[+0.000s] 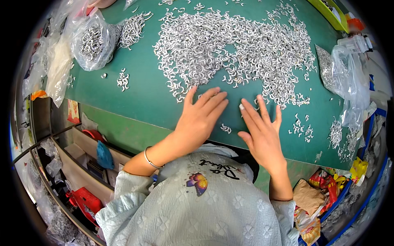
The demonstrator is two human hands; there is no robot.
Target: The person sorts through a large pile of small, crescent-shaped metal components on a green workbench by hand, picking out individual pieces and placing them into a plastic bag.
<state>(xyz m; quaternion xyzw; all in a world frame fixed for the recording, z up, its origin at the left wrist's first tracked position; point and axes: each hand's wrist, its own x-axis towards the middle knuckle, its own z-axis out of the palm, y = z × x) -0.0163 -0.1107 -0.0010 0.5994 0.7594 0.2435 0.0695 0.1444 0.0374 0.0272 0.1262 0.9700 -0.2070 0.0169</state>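
Note:
A wide heap of small silver metal rings and curved pieces (234, 45) covers the far half of a green table (135, 94). My left hand (201, 117) lies flat on the table at the heap's near edge, fingers together and pointing away from me, a thin bracelet on its wrist. My right hand (262, 131) lies flat beside it, fingers slightly spread, fingertips touching the nearest pieces. A few loose pieces (225, 128) lie between the two hands. Neither hand holds anything.
A clear plastic bag of rings (92, 41) sits at the table's far left, with a small pile (133, 28) beside it. Another clear bag (349, 78) lies at the right edge. Shelves with a red object (86, 201) stand lower left; crumpled wrappers (324, 192) lower right.

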